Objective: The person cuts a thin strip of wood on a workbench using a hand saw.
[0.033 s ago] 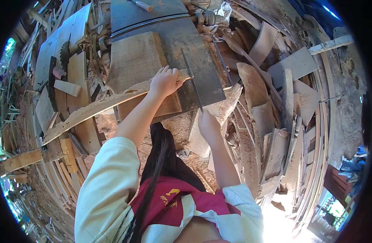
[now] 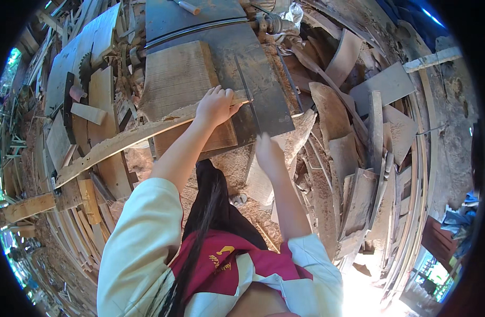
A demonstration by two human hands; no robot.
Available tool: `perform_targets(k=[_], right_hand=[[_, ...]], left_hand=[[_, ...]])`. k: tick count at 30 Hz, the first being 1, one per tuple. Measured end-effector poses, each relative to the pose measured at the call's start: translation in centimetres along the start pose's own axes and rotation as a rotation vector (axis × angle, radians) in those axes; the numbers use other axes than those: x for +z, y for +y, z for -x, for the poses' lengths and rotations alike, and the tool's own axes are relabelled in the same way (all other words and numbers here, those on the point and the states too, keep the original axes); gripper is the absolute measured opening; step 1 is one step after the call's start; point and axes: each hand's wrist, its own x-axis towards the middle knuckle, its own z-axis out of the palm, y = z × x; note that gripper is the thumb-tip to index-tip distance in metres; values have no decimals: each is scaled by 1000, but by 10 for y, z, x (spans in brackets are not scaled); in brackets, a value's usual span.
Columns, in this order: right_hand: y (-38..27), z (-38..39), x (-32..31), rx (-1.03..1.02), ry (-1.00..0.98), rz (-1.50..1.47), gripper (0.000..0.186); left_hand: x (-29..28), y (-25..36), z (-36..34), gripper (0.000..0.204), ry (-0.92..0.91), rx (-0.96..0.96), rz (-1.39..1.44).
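A long, rough-edged wooden strip (image 2: 121,136) lies across a thick wooden board (image 2: 175,76) on a dark metal worktable (image 2: 277,108). My left hand (image 2: 215,107) is closed over the strip near its right end and presses it down on the board. Across that end runs a narrow, dark saw blade (image 2: 243,79), touching or very close to the wood. Its near end meets my right hand (image 2: 270,154), which is closed in a fist at the table's near edge. The saw's handle is hidden inside that fist.
A chisel-like tool with a wooden handle (image 2: 188,7) rests at the table's far side. To the left, a toothed circular blade (image 2: 84,71) stands among planks. Curved wood offcuts (image 2: 327,108) pile up on the right. Sawdust (image 2: 200,201) covers the floor below.
My right hand has shifted slightly forward and to the left with the saw. My left hand and the strip stay in place.
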Motion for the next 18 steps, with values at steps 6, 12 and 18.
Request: perform_targets(k=[6,12,18], right_hand=[[-35,-63,-4,59,6,10,31],[-3,1,-6,6,-54,17,31],[18,95,-30,139,-170,22,32]], left_hand=[[1,0,1,38,30,18,2],[2,-5,3,39,-12,3,7],[1,-5,2,42,-13,-5,-4]])
